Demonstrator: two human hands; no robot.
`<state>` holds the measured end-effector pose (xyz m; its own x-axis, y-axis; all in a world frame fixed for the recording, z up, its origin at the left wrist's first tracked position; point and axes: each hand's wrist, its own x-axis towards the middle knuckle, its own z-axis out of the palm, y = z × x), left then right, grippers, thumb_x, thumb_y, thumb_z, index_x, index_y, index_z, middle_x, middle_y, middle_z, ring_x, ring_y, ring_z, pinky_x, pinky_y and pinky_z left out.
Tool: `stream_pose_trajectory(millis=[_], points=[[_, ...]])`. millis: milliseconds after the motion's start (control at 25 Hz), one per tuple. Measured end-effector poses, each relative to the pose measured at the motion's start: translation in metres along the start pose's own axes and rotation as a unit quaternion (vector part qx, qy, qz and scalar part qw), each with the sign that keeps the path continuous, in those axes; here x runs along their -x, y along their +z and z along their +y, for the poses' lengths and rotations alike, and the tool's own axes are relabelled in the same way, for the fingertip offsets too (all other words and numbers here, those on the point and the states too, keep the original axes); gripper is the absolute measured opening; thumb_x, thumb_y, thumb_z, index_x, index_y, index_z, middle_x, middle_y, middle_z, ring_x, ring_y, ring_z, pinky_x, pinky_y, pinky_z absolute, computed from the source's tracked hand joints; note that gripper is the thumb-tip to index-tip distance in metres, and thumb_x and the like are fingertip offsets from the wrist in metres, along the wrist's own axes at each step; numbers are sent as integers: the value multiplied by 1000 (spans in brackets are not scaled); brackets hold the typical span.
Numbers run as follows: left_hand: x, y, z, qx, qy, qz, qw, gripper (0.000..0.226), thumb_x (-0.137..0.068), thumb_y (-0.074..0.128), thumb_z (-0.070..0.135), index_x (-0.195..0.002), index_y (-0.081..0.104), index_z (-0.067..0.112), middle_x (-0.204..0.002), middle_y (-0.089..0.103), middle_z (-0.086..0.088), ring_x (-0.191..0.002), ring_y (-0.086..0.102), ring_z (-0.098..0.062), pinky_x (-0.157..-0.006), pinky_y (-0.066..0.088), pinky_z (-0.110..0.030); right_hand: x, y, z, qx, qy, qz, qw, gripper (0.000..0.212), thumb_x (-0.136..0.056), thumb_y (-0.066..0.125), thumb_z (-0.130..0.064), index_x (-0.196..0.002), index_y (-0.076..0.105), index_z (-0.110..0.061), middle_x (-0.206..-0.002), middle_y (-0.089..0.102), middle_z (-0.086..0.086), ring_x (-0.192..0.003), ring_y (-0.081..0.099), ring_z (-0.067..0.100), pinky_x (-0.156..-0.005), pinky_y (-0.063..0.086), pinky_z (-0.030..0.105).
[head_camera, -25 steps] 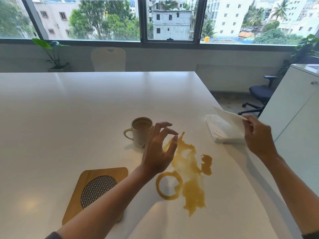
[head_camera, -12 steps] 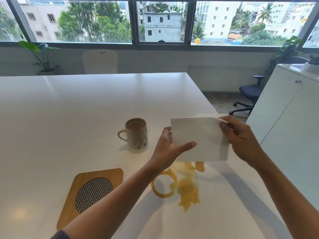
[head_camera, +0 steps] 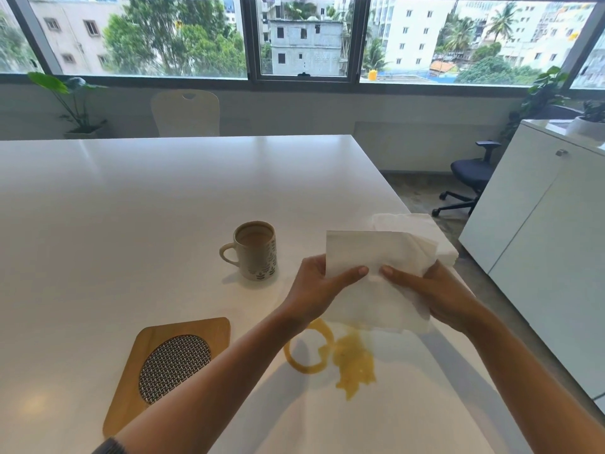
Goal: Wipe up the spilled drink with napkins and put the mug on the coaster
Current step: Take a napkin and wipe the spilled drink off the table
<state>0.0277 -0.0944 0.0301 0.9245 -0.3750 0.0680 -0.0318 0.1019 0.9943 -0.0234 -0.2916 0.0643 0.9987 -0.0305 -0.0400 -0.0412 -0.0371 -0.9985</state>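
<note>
Left hand and right hand both pinch one white napkin, thumbs on its near face, tips close together; sheet held above the table. Napkin hides part of the spilled drink, a yellow-brown puddle with a ring mark at its left; contact between sheet and liquid unclear. Napkin stack behind, near the table's right edge. Mug stands left of the hands, on bare table. Wooden coaster lies near left, apart from the mug.
</note>
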Motion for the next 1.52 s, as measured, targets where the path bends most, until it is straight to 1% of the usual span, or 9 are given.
stream_pose_trajectory(millis=[160,280,400,520,680,800,1080,1320,1520], points=[[0,-23,-4,-109,20,67,992,12,-90,75,27,-97,76,18,-97,78,5,-94,70,-10,-88,54,-27,7,-23,-12,187,-60,125,973,18,-87,70,-21,-103,71,-12,-88,77,4,-80,72,21,-66,57,29],[5,-46,-10,-212,-6,89,973,7,-92,70,30,-97,73,24,-97,74,11,-98,67,-7,-89,53,-29,13,-45,-14,406,-82,240,878,28,-94,63,-22,-94,70,5,-82,70,24,-73,64,39,-64,48,42],[12,-61,-19,-299,-33,99,949,15,-93,69,30,-105,70,22,-105,68,12,-108,62,-10,-89,45,-27,23,-40,-2,506,-130,260,812,35,-90,56,4,-122,68,-6,-91,72,24,-73,65,37,-67,48,34],[16,-69,-30,-367,-72,100,922,30,-92,69,34,-118,66,19,-124,63,2,-121,55,-16,-98,41,-29,20,-23,34,524,-76,191,827,66,-85,41,17,-142,53,-14,-139,59,13,-125,59,31,-105,42,34],[23,-67,-30,-411,-100,86,902,42,-95,62,39,-130,56,17,-136,55,-3,-128,49,-18,-100,34,-26,5,-7,79,531,26,57,845,63,-92,39,8,-151,33,-10,-160,31,8,-148,28,25,-119,25,38],[23,-70,-25,-432,-102,83,892,47,-97,58,44,-135,51,17,-141,53,-3,-130,49,-20,-102,36,-30,-6,1,81,482,74,32,872,55,-102,41,-15,-154,23,-9,-164,20,9,-152,14,28,-122,13,40],[21,-75,-17,-454,-131,58,880,55,-99,49,52,-141,46,16,-145,51,-8,-133,49,-25,-106,37,-36,-15,25,77,419,71,-1,905,53,-106,30,-18,-157,16,-13,-164,19,6,-152,8,24,-120,3,29],[18,-74,-10,-457,-148,34,876,59,-100,45,56,-144,43,17,-146,52,-8,-134,50,-28,-103,37,-35,-5,38,76,428,68,-39,900,53,-105,30,-14,-157,18,-17,-162,23,8,-151,16,25,-121,15,35],[17,-75,-6,-462,-159,19,872,61,-99,42,59,-145,42,19,-144,53,-12,-133,50,-29,-100,38,-36,15,62,59,394,45,-50,917,42,-106,30,-19,-147,40,-19,-142,51,7,-128,50,34,-110,35,42]])
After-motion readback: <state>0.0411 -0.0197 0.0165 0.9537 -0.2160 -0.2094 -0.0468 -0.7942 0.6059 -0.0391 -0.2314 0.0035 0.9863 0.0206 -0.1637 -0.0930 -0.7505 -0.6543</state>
